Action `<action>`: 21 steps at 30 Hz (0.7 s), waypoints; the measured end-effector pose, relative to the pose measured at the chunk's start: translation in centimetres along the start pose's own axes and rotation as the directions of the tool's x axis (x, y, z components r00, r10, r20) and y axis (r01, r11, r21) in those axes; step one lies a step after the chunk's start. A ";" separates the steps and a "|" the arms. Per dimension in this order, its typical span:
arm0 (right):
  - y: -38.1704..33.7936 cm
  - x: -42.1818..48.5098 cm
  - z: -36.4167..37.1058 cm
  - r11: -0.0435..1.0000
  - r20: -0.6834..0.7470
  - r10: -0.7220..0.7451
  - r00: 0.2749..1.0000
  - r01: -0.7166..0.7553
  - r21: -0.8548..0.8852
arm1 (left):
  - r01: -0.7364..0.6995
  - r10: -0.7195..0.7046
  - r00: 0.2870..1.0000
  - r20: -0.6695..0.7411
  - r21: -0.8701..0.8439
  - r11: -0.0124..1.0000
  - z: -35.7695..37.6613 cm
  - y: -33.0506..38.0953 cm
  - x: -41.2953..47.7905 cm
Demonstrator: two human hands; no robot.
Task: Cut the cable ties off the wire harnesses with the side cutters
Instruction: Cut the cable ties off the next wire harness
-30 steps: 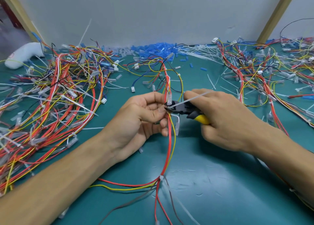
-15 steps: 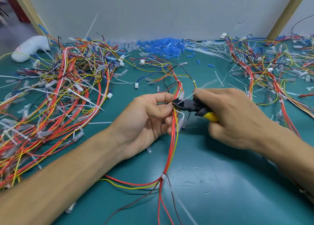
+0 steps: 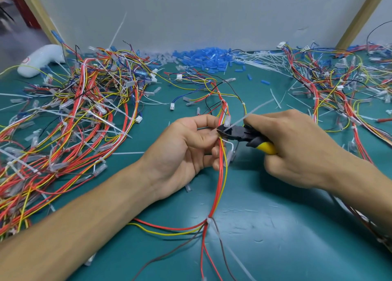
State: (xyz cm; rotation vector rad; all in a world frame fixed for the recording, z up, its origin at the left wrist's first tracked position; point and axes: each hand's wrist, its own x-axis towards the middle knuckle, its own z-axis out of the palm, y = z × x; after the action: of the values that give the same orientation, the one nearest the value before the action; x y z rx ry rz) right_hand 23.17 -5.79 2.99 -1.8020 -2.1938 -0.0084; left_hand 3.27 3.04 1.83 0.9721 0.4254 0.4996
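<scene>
a harness (image 3: 221, 174) of red and yellow wires is being held up off the green tabletop (image 3: 275, 227) by the left hand (image 3: 186, 151), near the middle of the view. the wires are being pinched between its thumb and curled fingers (image 3: 203, 120), with the palm turned towards the camera. the cutters (image 3: 235, 133) are being gripped by the right hand (image 3: 297, 149), its fingers wrapped tight round the yellow handles. the black jaws are being set against the harness just beside the left thumb tip, at a white tie (image 3: 252, 112) whose long tail is sticking out up and to the right across the right knuckles. the jaws are looking nearly closed, but whether the tie is being bitten cannot be told. below the hands the harness is hanging down to a lower tie (image 3: 209, 220), and from there its wires are being fanned out over the tabletop towards the near edge. the left heap (image 3: 74, 115) of tangled harnesses is lying well apart from the hands, and the right heap (image 3: 339, 85) likewise. at the back, against the grey wall (image 3: 212, 15), blue sleeves (image 3: 201, 56) are being piled beside a spread of loose white strips (image 3: 261, 57). a white object (image 3: 40, 61) is lying at the far left.
</scene>
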 end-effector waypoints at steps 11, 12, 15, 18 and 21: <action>-0.4 0.1 0.5 0.988 -0.006 0.039 0.999 -0.038 0.149 | -0.103 0.102 0.994 0.031 0.021 0.994 -0.2 0.1 0.1; -0.4 0.1 0.6 0.987 -0.008 0.040 0.999 -0.038 0.159 | -0.142 0.141 0.990 0.024 0.044 0.989 -0.1 0.0 0.2; -0.6 0.2 0.7 0.970 -0.001 0.066 0.998 -0.064 0.236 | -0.268 0.268 0.963 0.007 0.088 0.959 0.1 -0.3 0.3; -1.1 0.2 0.5 0.943 -0.006 0.103 0.995 -0.095 0.319 | -0.371 0.375 0.927 -0.013 0.125 0.920 0.0 -0.4 0.4; -1.6 0.4 0.4 0.893 0.013 0.164 0.986 -0.154 0.424 | -0.461 0.481 0.876 -0.041 0.223 0.859 -0.2 -0.2 0.5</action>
State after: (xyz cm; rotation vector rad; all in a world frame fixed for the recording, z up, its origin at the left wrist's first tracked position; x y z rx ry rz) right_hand 21.46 -5.66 2.98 -1.7059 -1.8406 0.4473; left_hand 3.65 3.39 1.45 1.2662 0.3252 0.9666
